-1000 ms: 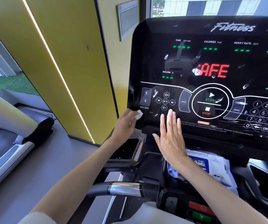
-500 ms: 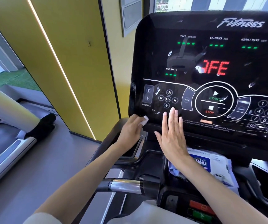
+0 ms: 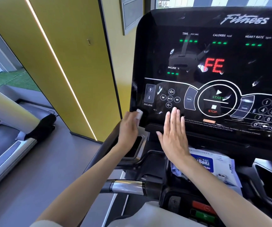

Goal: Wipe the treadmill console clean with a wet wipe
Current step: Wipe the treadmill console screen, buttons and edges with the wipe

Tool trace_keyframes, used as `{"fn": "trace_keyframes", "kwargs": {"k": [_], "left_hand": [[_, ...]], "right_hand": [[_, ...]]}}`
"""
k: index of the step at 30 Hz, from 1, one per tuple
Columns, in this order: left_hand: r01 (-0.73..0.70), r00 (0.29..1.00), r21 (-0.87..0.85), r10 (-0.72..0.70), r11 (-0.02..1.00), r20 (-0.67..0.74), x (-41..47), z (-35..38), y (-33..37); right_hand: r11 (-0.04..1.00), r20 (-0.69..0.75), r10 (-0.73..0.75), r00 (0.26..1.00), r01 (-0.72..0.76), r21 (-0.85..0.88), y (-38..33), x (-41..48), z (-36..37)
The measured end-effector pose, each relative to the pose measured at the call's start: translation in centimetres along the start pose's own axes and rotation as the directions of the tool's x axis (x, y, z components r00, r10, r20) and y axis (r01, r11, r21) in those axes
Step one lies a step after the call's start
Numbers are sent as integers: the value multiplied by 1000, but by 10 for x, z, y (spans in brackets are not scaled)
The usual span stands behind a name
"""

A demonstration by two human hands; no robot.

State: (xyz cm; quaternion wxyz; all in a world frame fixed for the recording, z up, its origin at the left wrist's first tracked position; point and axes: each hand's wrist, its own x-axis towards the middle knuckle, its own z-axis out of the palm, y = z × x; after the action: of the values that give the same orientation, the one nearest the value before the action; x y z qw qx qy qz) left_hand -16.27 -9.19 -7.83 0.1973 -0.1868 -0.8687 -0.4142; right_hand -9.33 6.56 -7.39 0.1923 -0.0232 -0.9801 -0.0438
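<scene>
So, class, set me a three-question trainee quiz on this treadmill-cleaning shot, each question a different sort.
1. True or false: the right hand holds the wet wipe.
2. Multiple choice: the wipe touches the console at its A) top edge B) lower left corner C) number pad.
3. Fill in: the pack of wipes lies in the tray ____ the console.

Key
1. False; the left hand has it in its grip, while the right hand lies flat and open.
2. B
3. below
</scene>
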Motion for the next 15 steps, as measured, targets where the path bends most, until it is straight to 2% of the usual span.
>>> {"fn": "trace_keyframes", "kwargs": {"k": [2,3,5,6,7,9,11,12,15], "left_hand": [[-206,969,13,202,978,145,-9,4,2],[-228,963,2,225,974,146,-6,2,-1],[-64,998,-36,64,997,0,8,-3,-7],[38,996,-55,-42,998,-81,14,-6,-8],[71,990,-56,-77,996,-115,16,-6,-7],[-76,997,4,76,997,-30,10,-2,-3],[-222,973,25,220,975,73,1,1,-6],[-216,976,21,214,976,49,4,1,-8],[-61,988,-28,57,998,-146,29,-1,3]], "right_hand": [[1000,6,-4,1000,4,-13,0,-1,0],[1000,4,-5,1000,5,-10,0,-1,0],[1000,-2,-6,1000,6,6,0,-1,0],[1000,-5,-5,1000,5,11,0,-1,0],[1000,-4,-3,1000,3,12,0,0,0],[1000,4,-2,1000,2,11,0,0,0],[1000,8,-4,1000,4,3,0,-1,0],[1000,8,-5,1000,5,4,0,-1,0],[999,-1,-4,1000,4,37,0,-1,-1]]}}
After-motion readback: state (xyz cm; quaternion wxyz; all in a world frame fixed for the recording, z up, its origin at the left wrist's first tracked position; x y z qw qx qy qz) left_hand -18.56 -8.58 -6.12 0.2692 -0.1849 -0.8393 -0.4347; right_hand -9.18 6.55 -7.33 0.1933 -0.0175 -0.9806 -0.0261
